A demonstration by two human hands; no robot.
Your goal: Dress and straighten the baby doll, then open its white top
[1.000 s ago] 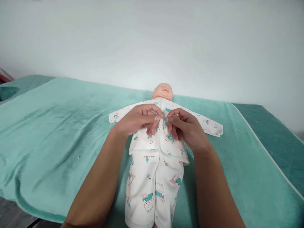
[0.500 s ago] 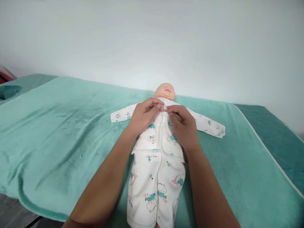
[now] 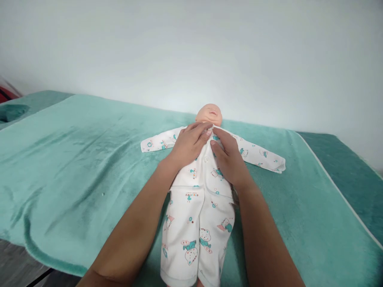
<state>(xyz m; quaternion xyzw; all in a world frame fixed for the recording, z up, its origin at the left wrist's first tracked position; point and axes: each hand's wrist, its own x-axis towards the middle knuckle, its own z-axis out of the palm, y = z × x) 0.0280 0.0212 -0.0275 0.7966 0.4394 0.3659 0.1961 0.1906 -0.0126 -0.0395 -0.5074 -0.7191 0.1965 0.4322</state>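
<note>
A baby doll (image 3: pixel 209 112) lies on its back, arms spread, in a white long-sleeved baby shirt (image 3: pixel 206 173) and matching trousers (image 3: pixel 182 235) printed with bears and teal figures. My left hand (image 3: pixel 191 144) rests on the chest, fingers stretched out flat with their tips at the collar, the thumb close beside. My right hand (image 3: pixel 228 153) lies on the other side of the shirt front, fingers extended to the neckline and thumb apart. Both hands' fingertips nearly meet below the doll's chin. A button (image 3: pixel 206 159) shows between the hands; the top of the shirt's front is partly covered.
A light teal plush blanket (image 3: pixel 74 167) lies under the doll, over a darker teal cover (image 3: pixel 335 159) seen at the right. A pale wall (image 3: pixel 191 52) rises directly behind. Something red (image 3: pixel 6 94) shows at the far left edge.
My fingers have gone from pinching at the upper shirt front to lying flatter against it. Both hands have shifted slightly up towards the collar.
</note>
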